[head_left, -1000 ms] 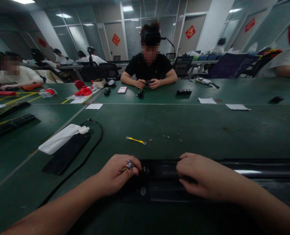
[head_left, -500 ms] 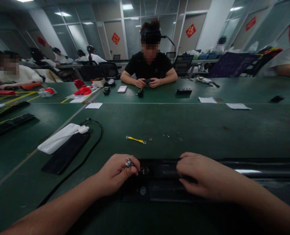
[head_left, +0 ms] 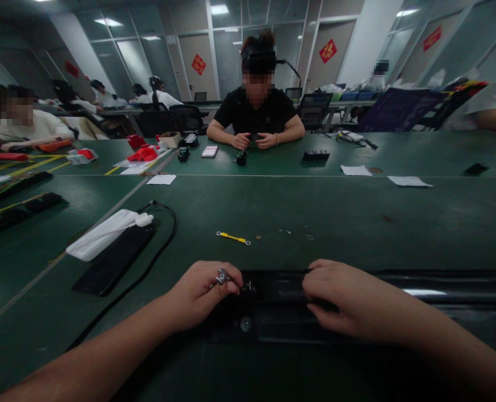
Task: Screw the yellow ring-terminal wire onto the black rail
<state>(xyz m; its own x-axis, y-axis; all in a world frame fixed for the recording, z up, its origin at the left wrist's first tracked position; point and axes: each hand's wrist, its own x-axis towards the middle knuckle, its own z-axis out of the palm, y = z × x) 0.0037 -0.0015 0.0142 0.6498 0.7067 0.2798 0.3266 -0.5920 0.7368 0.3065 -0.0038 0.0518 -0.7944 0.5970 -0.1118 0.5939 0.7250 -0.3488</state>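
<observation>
Head | left hand [head_left: 203,291]: pinching metal piece [head_left: 222,276] at end of black rail [head_left: 280,287] | right hand [head_left: 335,296]: clasping rail

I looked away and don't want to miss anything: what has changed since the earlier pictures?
Nothing visibly changed beyond a slight shift of the view; nothing was plainly taken up or let go. The left hand is still near the end of the black bar, the right hand over it. The yellow strap and white packet stayed put.
</observation>
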